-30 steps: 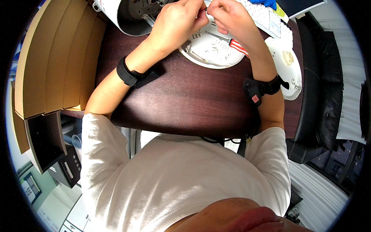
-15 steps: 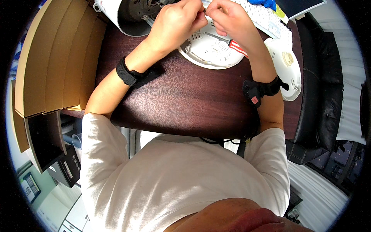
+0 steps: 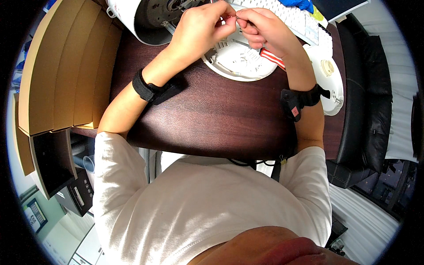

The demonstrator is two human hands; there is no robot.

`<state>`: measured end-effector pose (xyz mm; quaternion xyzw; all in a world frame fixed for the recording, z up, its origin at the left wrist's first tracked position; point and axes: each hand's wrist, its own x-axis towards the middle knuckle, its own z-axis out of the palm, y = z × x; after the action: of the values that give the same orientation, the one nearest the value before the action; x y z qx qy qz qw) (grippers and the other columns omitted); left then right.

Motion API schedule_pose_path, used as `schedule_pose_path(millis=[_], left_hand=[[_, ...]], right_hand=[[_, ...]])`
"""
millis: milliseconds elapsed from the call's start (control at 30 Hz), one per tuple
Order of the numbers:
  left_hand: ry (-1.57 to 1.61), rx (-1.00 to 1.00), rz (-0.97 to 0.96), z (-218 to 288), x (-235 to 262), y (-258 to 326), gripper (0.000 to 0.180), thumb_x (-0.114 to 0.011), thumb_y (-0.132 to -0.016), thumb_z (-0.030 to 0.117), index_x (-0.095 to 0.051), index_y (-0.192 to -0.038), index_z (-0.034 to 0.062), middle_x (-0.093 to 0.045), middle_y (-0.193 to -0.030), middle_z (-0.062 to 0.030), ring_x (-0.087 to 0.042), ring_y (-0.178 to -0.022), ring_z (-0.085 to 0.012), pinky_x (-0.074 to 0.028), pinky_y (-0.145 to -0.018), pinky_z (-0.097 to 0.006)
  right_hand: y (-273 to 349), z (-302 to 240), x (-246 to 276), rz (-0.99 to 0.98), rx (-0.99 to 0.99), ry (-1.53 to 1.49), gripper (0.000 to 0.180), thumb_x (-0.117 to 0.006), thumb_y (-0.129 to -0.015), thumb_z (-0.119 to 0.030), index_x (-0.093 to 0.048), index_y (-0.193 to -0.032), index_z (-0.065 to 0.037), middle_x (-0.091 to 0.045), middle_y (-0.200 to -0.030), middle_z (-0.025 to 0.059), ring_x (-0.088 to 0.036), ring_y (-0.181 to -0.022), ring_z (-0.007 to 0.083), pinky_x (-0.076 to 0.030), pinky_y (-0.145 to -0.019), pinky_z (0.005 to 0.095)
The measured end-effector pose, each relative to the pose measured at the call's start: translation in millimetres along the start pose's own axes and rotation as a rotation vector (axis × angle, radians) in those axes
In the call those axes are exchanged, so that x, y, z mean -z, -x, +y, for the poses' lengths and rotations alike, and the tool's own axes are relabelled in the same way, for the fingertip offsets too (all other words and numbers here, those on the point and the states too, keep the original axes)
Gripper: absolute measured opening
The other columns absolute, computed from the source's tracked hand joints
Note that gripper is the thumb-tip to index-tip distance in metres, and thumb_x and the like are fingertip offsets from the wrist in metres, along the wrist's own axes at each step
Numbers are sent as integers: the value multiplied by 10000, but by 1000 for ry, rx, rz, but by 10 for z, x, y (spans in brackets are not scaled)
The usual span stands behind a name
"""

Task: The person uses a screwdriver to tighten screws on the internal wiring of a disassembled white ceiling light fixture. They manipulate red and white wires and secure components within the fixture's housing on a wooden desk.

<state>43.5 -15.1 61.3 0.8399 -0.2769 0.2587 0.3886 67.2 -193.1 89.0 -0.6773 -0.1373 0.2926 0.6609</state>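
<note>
My left hand point(image 3: 204, 27) and my right hand point(image 3: 270, 34) meet at the far side of the desk, both with fingers pinched. A tiny dark piece shows between the fingertips; its kind is too small to tell. Below them lies a round white plastic cover point(image 3: 242, 72) with ribs and slots on its inner face, partly hidden by the hands. A tool with a red-and-white striped handle point(image 3: 273, 58) rests across it beside my right wrist. Left of my left hand, a white cylindrical housing point(image 3: 131, 20) lies on its side, its dark opening showing metal parts.
On the right sits another white plastic part point(image 3: 335, 86) with a round cream knob. Behind my right hand are a white keyboard point(image 3: 304, 27) and a blue wrapper point(image 3: 298, 3). Cardboard point(image 3: 66, 75) borders the dark desk point(image 3: 221, 115) at left; a black padded seat point(image 3: 366, 97) stands at right.
Both hands have shifted slightly, and the right hand's lower fingers have loosened a little. Their fingertips stay together around the tiny piece. The tool's shaft is now more hidden behind the right hand.
</note>
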Motion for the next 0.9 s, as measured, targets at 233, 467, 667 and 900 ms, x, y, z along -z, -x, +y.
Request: schedule_pose_path(millis=[233,467,667,900], left_hand=[[-51,0,-22,-1,35,-12,154,-674,-808,137,-643,-918,34,-648,-720,-84,-628,-602,-135,-498,-565,-258],[40,73,-117,26,114,-55,148,-633,-837,124,-647,-943,22,-654,-726,-87,-627,-617,-119,-496,-582,-255],[67,76,-83,36,113,-53,160,-623,-849,121,-638,-967,14,-670,-772,-79,-638,-642,-118,-506,-604,-248],[114,89,-68,-10,84,-43,176,-618,-860,124,-631,-989,5,-678,-811,-75,-649,-678,-115,-517,-626,-247]], right_hand=[[-18,19,3,-29,5,-141,220,-502,-896,-224,-478,-732,-79,-318,-544,-76,-277,-437,35,-233,-413,227],[-33,23,6,-30,-2,-202,185,-476,-900,-198,-504,-791,-51,-293,-550,-75,-278,-434,33,-235,-404,224],[-48,44,21,-49,5,-248,192,-465,-911,-193,-530,-825,-34,-292,-547,-72,-279,-437,32,-235,-407,220],[-59,70,57,-61,19,-232,220,-444,-945,-203,-540,-865,-22,-296,-548,-71,-280,-439,38,-237,-413,216]])
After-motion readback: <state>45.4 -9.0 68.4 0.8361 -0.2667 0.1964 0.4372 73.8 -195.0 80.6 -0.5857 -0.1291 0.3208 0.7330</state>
